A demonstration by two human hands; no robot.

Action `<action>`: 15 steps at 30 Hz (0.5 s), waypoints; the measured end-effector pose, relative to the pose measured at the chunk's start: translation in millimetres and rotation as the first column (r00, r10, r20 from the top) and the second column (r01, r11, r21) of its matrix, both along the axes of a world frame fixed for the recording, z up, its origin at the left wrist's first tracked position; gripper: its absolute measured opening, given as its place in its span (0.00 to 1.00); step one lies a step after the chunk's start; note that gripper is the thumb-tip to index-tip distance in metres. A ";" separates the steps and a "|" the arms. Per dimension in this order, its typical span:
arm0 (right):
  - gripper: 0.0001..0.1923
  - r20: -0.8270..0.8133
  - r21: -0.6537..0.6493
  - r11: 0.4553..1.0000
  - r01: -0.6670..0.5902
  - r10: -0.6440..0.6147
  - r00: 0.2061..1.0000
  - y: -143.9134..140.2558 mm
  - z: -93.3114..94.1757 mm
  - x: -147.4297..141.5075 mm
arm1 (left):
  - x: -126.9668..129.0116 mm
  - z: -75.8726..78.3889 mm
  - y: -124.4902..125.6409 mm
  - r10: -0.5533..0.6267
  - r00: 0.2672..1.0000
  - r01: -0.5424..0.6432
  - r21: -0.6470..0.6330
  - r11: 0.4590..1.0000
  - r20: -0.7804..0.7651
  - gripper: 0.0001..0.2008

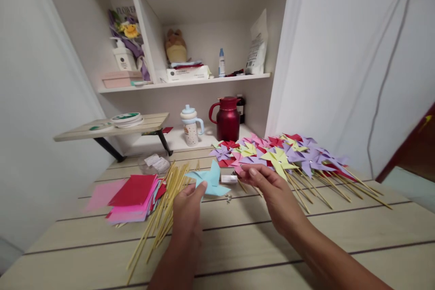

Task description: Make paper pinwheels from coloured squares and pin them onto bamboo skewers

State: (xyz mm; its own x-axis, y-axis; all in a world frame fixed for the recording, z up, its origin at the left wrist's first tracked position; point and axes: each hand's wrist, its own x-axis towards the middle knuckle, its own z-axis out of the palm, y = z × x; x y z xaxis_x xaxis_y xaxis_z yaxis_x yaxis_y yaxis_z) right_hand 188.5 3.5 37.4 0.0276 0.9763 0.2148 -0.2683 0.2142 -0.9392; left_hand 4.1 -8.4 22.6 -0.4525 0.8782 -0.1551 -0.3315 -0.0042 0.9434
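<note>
Blue pinwheel sits above the desk, near its middle, pinched at its lower left edge by the left hand, whose grip is closed on the paper with the thumb on top. The right hand is just to the right of it, fingers loosely curled and partly open, holding nothing I can make out; its fingertips lie at the near edge of the pinwheel pile.

The desk is pale wood-look boards with dark seams running across. The pile of finished pinwheels, in purple, yellow, pink and red, spreads over the right rear part, sticks fanning toward the right edge. Left of the hands lies a bundle of bare sticks, and beside that a stack of paper in red and pink. A small white piece lies just right of the blue pinwheel.

Behind the desk is a white shelf unit set into white walls. A red jug and a cup stand in its lowest bay; above are a soft toy, a small bottle and a white bag. A small riser at the left rear carries a tape roll.
</note>
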 end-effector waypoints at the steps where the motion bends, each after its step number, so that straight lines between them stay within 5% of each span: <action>1: 0.15 -0.021 -0.006 1.000 0.009 -0.009 1.000 1.3 -1.7 0.4 | -1.6 -1.8 2.2 0.014 1.000 -0.015 0.003 1.000 0.020 0.12; 10: 0.16 -0.020 -0.002 1.000 0.018 -0.018 1.000 7.2 -7.7 0.3 | -8.5 -0.7 10.0 0.069 0.984 -0.075 0.028 0.997 0.166 0.03; 15: 0.17 0.087 -0.005 0.999 0.034 -0.033 0.996 8.0 -7.5 0.9 | -10.9 -6.3 13.0 0.091 0.986 -0.099 0.053 0.994 0.139 0.06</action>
State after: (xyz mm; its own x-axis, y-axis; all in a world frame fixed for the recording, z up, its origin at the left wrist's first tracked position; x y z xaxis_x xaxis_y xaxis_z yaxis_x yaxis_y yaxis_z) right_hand 189.4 11.4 29.9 0.0417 0.9765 0.2115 -0.1786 0.2156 -0.9600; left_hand -6.7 4.6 16.3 -0.5125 0.8418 -0.1695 -0.4521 -0.0967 0.8867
